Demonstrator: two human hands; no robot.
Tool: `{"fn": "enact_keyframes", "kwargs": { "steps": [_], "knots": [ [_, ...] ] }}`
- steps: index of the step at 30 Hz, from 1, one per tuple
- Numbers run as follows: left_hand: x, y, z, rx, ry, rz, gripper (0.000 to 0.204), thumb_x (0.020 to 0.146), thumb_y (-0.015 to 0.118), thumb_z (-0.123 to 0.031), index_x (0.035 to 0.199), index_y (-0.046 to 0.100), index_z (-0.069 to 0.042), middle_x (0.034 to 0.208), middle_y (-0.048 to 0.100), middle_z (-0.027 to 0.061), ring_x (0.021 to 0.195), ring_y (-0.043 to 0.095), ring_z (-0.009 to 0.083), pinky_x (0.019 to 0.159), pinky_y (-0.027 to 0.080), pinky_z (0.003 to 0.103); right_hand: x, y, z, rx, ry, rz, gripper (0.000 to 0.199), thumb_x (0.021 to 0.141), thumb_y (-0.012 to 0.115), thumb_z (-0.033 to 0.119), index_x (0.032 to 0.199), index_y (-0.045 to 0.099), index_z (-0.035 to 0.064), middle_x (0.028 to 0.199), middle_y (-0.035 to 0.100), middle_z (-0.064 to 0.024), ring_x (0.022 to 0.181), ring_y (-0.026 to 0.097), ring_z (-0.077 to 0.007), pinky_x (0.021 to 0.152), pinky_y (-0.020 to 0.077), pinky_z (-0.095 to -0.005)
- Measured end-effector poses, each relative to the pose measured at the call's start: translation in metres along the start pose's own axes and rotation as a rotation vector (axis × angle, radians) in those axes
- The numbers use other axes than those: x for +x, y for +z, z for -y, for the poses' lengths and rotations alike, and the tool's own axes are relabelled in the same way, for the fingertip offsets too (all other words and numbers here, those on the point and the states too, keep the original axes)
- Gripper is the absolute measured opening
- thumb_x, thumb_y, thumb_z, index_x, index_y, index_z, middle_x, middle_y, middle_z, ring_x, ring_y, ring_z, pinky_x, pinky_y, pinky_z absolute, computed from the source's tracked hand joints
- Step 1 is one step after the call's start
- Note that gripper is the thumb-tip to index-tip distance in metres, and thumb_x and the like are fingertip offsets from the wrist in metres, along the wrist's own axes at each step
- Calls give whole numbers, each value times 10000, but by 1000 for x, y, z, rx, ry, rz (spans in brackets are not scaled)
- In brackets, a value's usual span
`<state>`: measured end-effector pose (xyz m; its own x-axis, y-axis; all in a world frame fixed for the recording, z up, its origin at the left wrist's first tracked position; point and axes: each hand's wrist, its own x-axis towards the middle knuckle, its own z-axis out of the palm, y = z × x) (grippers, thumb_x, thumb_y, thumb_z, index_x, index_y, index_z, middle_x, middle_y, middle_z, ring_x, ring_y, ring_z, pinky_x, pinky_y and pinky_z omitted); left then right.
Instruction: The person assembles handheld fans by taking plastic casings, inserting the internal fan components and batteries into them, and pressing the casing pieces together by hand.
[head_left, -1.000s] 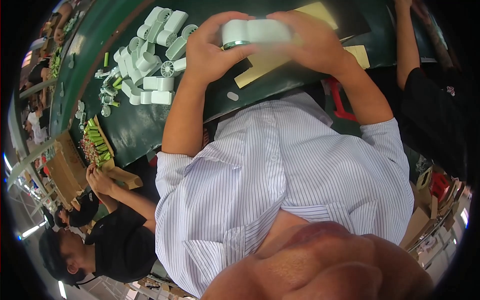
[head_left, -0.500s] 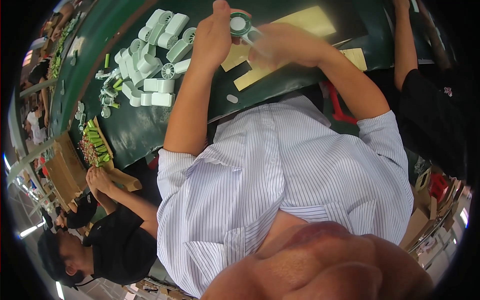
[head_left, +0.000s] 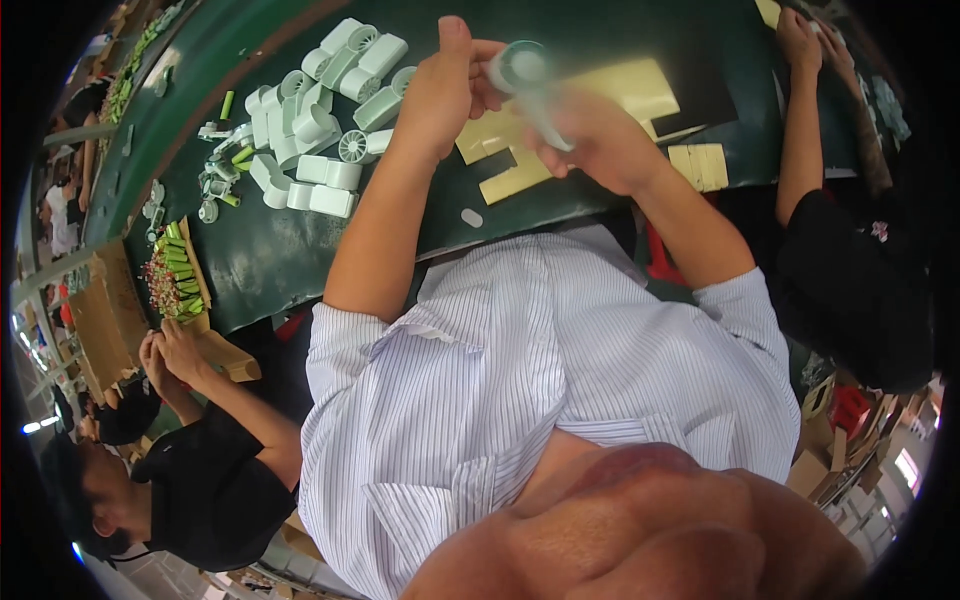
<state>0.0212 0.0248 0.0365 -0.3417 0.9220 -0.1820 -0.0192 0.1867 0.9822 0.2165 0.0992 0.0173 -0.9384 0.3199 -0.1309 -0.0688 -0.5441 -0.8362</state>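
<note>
Right hand (head_left: 600, 140) gripping pale green cylinder part (head_left: 530, 85), blurred, held above desk (head_left: 300, 260) | left hand (head_left: 450, 85) fingers touching its round end | part pile (head_left: 320, 120) at desk's left | yellow sheets (head_left: 600, 100) underneath hands

The pale green plastic cylinder part (head_left: 530, 85) in my right hand (head_left: 600, 145) is smeared by motion blur, so its shape is unclear. My fingers cover its lower end. My left hand (head_left: 445, 90) hides part of the yellow card sheets (head_left: 620, 95). Small green pieces (head_left: 178, 270) at far left are too tiny to identify.
</note>
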Motion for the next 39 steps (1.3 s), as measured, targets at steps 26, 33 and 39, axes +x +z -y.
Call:
{"fn": "enact_keyframes", "kwargs": {
  "steps": [26, 33, 39],
  "knots": [
    [-22, -27, 20, -48, 76, 148, 387, 1040, 448, -324, 1072, 667, -6, 843, 668, 22, 668, 534, 59, 594, 427, 198, -28, 65, 140, -75, -745, -348, 622, 878, 719, 317, 1317, 480, -53, 1065, 623, -111, 960, 605, -206, 955, 437, -335],
    [-18, -1, 34, 65, 47, 211, 268, 996, 574, -232, 1089, 662, 3, 843, 664, 31, 707, 568, 79, 653, 473, 220, 209, -194, 201, -1514, 56, -833, 471, 856, 678, 460, 926, 701, -5, 890, 709, -123, 814, 692, -228, 727, 525, -337],
    [-16, -16, 39, 270, 50, 127, 271, 937, 658, -237, 1053, 666, 8, 810, 680, 138, 679, 662, 189, 623, 523, 302, 310, -196, 191, -1764, 170, -767, 437, 856, 674, 393, 1019, 679, -13, 1039, 700, -196, 991, 687, -323, 828, 546, -388]
  ]
}}
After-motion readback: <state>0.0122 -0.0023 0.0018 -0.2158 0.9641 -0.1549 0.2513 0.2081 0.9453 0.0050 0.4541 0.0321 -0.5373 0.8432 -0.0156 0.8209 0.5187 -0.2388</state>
